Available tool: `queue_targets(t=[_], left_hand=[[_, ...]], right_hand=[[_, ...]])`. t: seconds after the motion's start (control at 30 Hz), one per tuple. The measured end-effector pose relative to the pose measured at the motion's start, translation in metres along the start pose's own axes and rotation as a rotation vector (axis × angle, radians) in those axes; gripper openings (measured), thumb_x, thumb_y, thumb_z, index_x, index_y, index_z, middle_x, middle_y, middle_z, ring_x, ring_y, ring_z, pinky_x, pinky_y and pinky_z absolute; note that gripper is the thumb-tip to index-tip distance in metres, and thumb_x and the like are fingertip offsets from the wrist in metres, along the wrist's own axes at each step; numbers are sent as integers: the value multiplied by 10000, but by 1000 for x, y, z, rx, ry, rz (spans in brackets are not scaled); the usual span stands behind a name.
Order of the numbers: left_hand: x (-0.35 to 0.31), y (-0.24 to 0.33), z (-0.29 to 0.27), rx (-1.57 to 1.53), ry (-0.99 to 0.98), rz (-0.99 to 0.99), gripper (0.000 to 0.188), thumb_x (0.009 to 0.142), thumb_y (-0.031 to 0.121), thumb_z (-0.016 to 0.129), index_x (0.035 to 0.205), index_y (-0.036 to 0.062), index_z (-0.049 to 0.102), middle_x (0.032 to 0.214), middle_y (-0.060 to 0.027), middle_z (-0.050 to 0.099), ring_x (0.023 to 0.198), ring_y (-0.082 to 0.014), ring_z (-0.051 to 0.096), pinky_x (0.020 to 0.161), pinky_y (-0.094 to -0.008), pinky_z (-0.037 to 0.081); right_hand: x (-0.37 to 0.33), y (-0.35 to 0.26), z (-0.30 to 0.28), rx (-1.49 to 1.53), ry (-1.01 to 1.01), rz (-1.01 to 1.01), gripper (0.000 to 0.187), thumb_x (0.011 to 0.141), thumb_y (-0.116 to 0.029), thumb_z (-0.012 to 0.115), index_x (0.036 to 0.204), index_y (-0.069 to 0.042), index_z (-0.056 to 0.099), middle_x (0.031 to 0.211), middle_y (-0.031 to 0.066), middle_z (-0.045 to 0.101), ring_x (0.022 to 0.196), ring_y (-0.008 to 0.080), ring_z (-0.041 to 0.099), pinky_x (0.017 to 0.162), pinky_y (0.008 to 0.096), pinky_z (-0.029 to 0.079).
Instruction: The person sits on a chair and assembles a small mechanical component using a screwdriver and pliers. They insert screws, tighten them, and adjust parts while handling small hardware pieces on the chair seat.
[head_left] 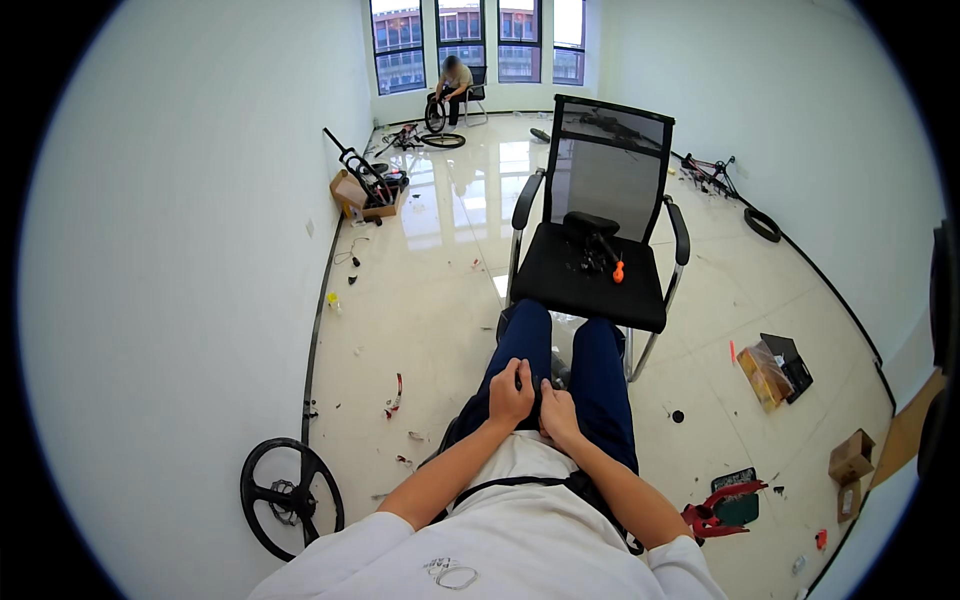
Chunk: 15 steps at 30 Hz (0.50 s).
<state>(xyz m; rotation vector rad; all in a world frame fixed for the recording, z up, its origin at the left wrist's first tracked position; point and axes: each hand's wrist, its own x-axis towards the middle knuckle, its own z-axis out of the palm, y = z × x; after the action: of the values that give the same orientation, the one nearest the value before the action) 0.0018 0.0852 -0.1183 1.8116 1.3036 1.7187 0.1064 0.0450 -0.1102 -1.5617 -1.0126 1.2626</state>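
Just above my lap, my left hand (511, 392) is closed with its fingers curled in. Close beside it, my right hand (558, 410) is closed too, thumb pointing forward. Whatever they grip is small and dark or hidden against my dark blue trousers (601, 372); I cannot make it out. Facing my knees stands a black mesh-backed chair (612, 165). On its seat lie a black bicycle saddle (588, 222), a heap of small black parts (592, 258) and an orange-handled screwdriver (618, 272).
A black spoked wheel (290, 497) leans by the left wall. Right of me lie red frame parts (722, 508), a toolbox (775, 370) and cardboard boxes (851, 458). Farther off are a bike frame (708, 175), a tyre (762, 224) and a seated person (455, 80) handling a wheel.
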Motion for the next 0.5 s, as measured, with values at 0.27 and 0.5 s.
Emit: queue_targets(t=[0.27, 0.5], left_hand=[[4, -16, 8, 21, 85, -2, 279, 944, 173, 446, 726, 4, 486, 610, -239, 507, 580, -453, 515, 481, -495, 343], [8, -30, 8, -8, 102, -52, 321, 949, 192, 418, 697, -1, 468, 624, -246, 505, 620, -464, 526, 505, -499, 358]], right_hand=[[8, -10, 7, -469, 184, -449, 582, 966, -366, 425, 681, 99, 629, 670, 307, 578, 682, 467, 607, 666, 516, 463], [15, -6, 17, -488, 222, -592, 552, 974, -336, 432, 667, 79, 626, 621, 288, 562, 612, 446, 599, 580, 501, 448]])
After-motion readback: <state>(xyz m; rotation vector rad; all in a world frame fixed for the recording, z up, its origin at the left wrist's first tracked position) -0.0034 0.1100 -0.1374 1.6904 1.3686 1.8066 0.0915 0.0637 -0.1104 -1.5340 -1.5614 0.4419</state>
